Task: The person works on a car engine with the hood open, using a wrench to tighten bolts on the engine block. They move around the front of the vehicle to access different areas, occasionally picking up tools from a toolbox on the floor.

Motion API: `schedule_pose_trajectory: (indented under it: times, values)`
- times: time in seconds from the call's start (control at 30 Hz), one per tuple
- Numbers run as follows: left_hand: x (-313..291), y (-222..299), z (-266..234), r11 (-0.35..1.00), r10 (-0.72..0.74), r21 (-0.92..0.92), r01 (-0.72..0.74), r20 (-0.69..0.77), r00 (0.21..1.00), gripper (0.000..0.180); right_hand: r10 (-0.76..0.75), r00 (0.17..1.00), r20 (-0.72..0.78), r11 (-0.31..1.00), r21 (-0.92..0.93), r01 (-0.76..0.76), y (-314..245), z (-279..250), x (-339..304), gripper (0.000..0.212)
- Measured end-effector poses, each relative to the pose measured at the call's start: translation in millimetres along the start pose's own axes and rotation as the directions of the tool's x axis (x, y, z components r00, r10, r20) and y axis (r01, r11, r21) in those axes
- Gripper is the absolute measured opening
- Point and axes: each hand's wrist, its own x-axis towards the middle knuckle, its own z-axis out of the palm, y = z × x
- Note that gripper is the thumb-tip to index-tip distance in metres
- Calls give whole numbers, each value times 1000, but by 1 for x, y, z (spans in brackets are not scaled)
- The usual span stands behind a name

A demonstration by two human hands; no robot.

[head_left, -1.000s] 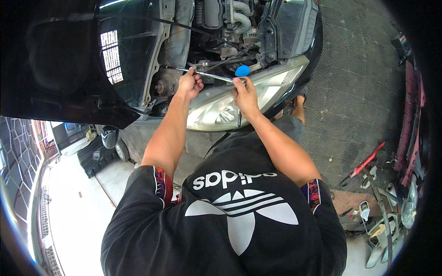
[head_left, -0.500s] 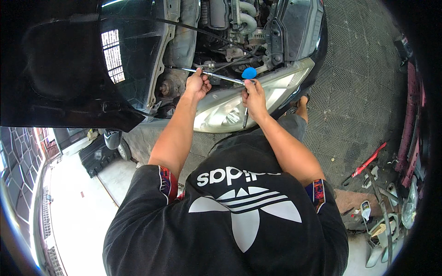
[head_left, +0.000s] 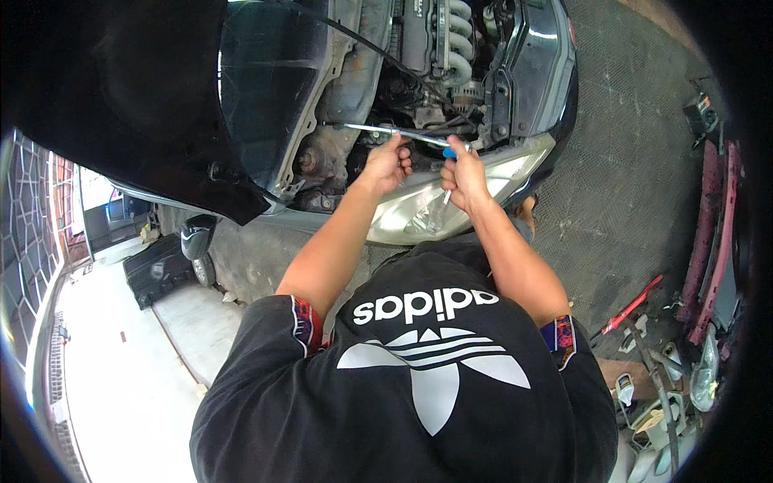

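Observation:
A long, thin chrome extension bar [head_left: 423,136] runs sideways over the front corner of the car's engine bay. My left hand [head_left: 386,166] is closed around its middle, thumb on top. My right hand [head_left: 465,172] grips the bar's right end, where a ratchet handle [head_left: 447,196] seems to angle down below the fingers. Past my left hand, the bar's far end reaches toward the metal strut tower area [head_left: 310,158]; what it meets there is too small to tell. A blue cap [head_left: 449,152] shows partly behind my right hand. Below both hands lies the cloudy headlight [head_left: 411,216].
The raised black hood [head_left: 121,97] fills the upper left. Behind my hands are the engine's curved intake pipes [head_left: 459,40] and a dark cable [head_left: 366,48]. On the floor at right lie a red bar-shaped piece [head_left: 632,304], pink-red beams [head_left: 708,241] and loose car parts.
The view has shifted, so the car sits further right in it. My right hand now covers most of the blue cap. Both hands keep their grip on the ratchet and bar.

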Motion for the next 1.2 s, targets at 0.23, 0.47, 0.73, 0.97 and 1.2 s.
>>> schedule_pose_trajectory:
  times: [0.23, 0.47, 0.73, 0.97, 1.2]
  values:
    - [24, -17, 32, 982, -54, -181, 47, -32, 998, 33, -255, 965, -69, 906, -366, 213, 11, -6, 3, 30]
    - [23, -18, 40, 985, -68, -169, 43, -143, 987, 36, -292, 956, -33, 900, -347, 263, 21, -14, 5, 27]
    - [-38, -80, 23, 480, 415, 790, -380, 178, 892, 52, -101, 995, -11, 992, -75, 100, 9, -13, 13, 42]
    - [-100, 6, 56, 451, -122, 882, -138, 214, 969, 55, 287, 958, -13, 894, 361, -264, -3, -3, 18, 52]
    - [-118, 13, 100, -37, -89, 996, -76, 72, 993, 46, 416, 909, -10, 874, 281, -397, -28, 0, 21, 32]
